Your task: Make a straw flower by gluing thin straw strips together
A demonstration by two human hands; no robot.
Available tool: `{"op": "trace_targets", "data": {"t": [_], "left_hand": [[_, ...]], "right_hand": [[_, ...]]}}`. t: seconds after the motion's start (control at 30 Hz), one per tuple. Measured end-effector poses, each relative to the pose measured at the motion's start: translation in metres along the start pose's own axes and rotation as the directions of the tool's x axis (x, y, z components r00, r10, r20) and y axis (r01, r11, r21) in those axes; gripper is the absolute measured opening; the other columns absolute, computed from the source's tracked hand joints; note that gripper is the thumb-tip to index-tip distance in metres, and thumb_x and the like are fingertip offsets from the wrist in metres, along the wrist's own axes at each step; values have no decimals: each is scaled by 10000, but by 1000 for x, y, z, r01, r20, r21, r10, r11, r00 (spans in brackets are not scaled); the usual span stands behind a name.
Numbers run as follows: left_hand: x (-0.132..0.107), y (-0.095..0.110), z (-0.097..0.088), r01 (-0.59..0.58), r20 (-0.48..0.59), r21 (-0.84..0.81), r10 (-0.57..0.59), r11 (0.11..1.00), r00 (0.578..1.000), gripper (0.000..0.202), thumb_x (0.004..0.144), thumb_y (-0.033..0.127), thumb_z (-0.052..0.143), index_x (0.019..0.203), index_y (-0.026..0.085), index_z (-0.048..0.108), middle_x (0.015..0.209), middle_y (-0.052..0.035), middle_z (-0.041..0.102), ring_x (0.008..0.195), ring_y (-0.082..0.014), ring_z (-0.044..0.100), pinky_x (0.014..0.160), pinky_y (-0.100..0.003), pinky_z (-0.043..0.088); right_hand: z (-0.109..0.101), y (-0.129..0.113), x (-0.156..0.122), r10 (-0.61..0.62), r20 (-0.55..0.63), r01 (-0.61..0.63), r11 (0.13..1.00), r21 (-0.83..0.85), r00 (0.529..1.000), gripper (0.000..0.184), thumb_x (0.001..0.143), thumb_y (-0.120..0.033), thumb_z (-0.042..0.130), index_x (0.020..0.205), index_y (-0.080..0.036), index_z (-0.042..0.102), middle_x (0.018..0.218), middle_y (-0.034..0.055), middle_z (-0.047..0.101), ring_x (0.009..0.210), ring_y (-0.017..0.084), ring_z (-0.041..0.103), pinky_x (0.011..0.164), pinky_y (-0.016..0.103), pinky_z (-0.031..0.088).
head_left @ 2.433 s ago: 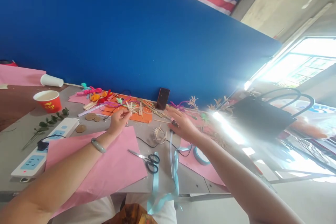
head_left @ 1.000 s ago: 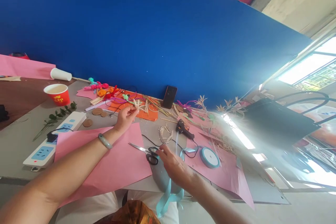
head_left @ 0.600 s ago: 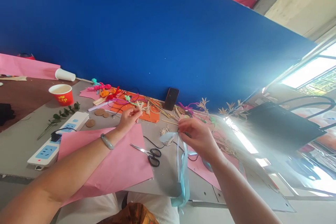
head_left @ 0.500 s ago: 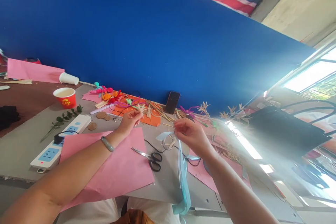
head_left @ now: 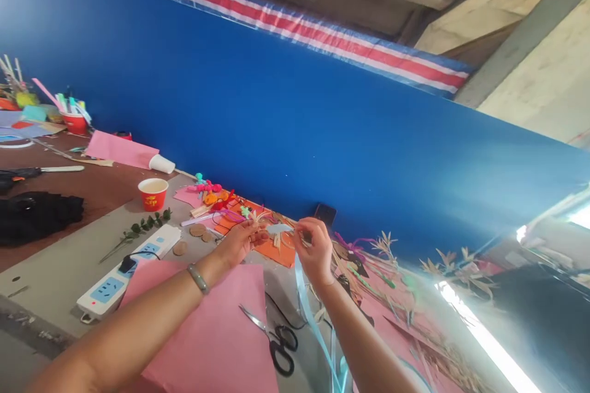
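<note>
My left hand (head_left: 240, 241), a bracelet at its wrist, is closed in a pinch on a pale dried-leaf flower (head_left: 259, 216). My right hand (head_left: 316, 249) pinches a light blue ribbon (head_left: 302, 285) near one end. That short end points left, close to my left fingertips; whether it touches them I cannot tell. The long part hangs below my right hand to the table's front. Under my left forearm lies a pink sheet of paper (head_left: 216, 325), and black-handled scissors (head_left: 282, 344) rest at its right edge with blades apart.
A white power strip (head_left: 126, 273) with a plug in it lies on the left, near a green leafy sprig (head_left: 136, 229) and a red paper cup (head_left: 153, 195). Colourful craft pieces (head_left: 216, 193) lie along the blue partition (head_left: 258, 116). A phone (head_left: 326, 214) leans there.
My right hand has come left toward my left hand, bringing the ribbon's end close to the flower. The head view has shifted, showing more of the table's left side.
</note>
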State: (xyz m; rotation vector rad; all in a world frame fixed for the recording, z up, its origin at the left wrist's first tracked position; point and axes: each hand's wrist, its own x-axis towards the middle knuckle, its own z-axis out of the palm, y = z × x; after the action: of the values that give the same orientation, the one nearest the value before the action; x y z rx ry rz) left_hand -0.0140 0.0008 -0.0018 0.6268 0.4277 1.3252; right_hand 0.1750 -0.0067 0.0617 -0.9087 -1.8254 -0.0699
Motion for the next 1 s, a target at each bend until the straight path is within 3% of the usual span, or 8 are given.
{"op": "trace_targets", "data": {"t": [0.17,0.33,0.47,0.6,0.73,0.87,0.93,1.0], "left_hand": [[1,-1,0,-33,42,38,31,999,999,247,698,330,765,814,152,638,765,-42,694,730,-157,676,671,-254,486],[-1,-3,3,-140,21,244,139,960,990,227,680,328,775,698,137,654,660,-30,658,625,-127,614,603,-236,448],[-5,1,7,-175,15,252,177,952,984,195,700,314,762,693,142,670,644,-18,634,626,-118,583,635,-242,444],[-8,10,6,-73,81,198,58,977,995,169,719,272,754,682,144,651,649,-16,605,617,-110,564,621,-238,431],[-9,15,-2,24,190,106,-44,994,981,234,680,268,783,628,132,601,628,-2,557,548,-93,517,574,-242,413],[-12,18,-7,117,229,87,-135,989,964,281,638,272,806,592,120,574,594,0,521,518,-85,481,535,-234,385],[-14,19,-7,163,230,87,-179,983,956,294,628,261,808,571,123,555,576,3,503,532,-92,484,543,-234,387],[-16,20,-6,191,227,75,-203,979,952,297,615,245,812,561,127,545,574,3,502,539,-96,485,548,-234,389]], "right_hand": [[17,1,-9,-158,9,159,984,-80,987,154,846,-151,516,952,-234,589,976,90,589,921,226,602,804,412,523],[27,3,-19,-164,16,165,985,-57,986,174,860,-133,508,972,-249,574,982,87,574,931,223,598,802,408,525],[24,3,-25,-90,2,90,995,30,996,152,850,-156,550,972,-243,573,941,77,604,943,232,597,821,408,503],[15,5,-29,202,15,-201,961,190,979,155,880,-213,468,981,-220,586,835,56,621,847,221,602,796,383,475],[8,15,-27,483,248,-541,695,474,839,160,801,-212,408,685,-214,519,644,12,565,671,182,535,690,320,427],[6,21,-24,517,490,-692,332,641,702,171,697,-217,374,528,-231,354,485,-26,373,514,156,397,534,294,321],[6,20,-24,485,555,-716,254,650,676,184,697,-221,378,517,-232,341,462,-41,318,478,146,358,518,295,292],[6,17,-24,461,572,-718,252,649,679,195,711,-225,384,519,-230,349,455,-48,305,467,138,338,519,294,285]]}}
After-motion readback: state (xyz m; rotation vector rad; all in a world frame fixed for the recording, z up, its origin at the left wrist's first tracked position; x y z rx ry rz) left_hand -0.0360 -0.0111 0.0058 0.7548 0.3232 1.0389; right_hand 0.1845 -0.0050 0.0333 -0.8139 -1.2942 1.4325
